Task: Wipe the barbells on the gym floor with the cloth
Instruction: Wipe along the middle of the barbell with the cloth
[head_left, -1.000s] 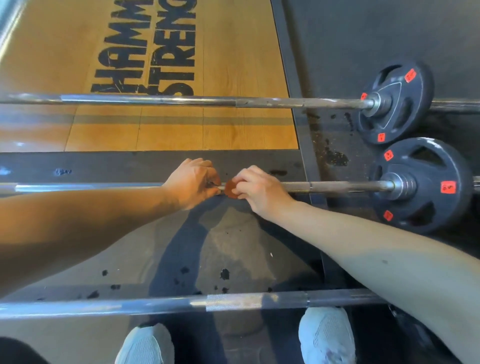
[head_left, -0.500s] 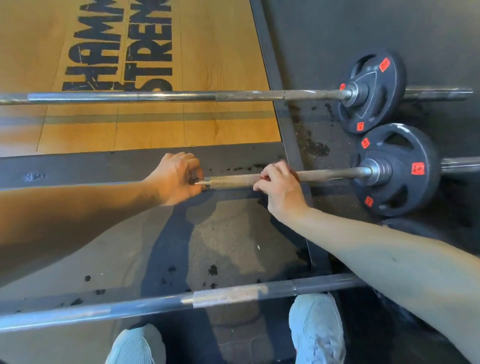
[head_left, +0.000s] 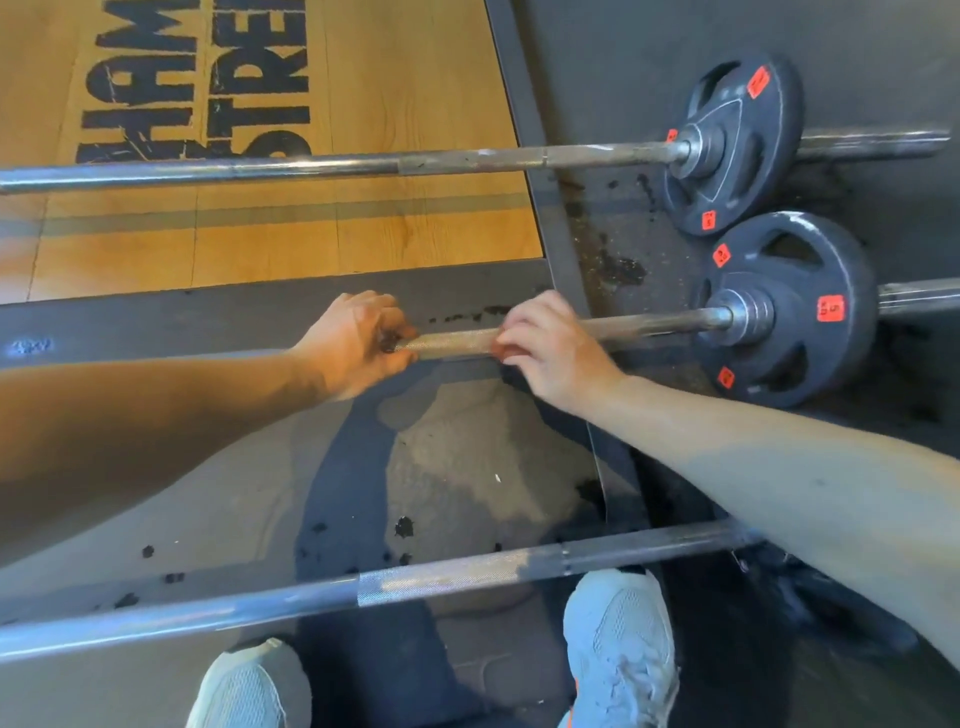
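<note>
My two pale shoes are at the bottom, the left shoe (head_left: 249, 691) and the right shoe (head_left: 618, 649). Just past my toes the nearest barbell (head_left: 441, 577) lies across the dark gym floor (head_left: 467, 467). The floor has black spots and worn grey patches.

Next comes the middle barbell (head_left: 452, 343), and both my hands are on it. My left hand (head_left: 353, 343) holds the bar, with its fingers (head_left: 379, 306) curled over the top and close together. My right hand (head_left: 550, 353) is a little way along the bar to the right. Its fingers (head_left: 524, 312) are curled over the bar too, pressed side by side. A tiny red-brown bit peeks out under that hand, tight against the bar. It looks like the cloth (head_left: 506, 358), but most of it is hidden. The rough part of the bar shows between my hands.

At the right end of this bar is a black weight plate (head_left: 789, 312) with orange stickers.

Farther away lies the far barbell (head_left: 311, 163) with its own black plate (head_left: 737, 140), near the first plate. Behind it is a wooden floor (head_left: 415, 78) with big black letters.
</note>
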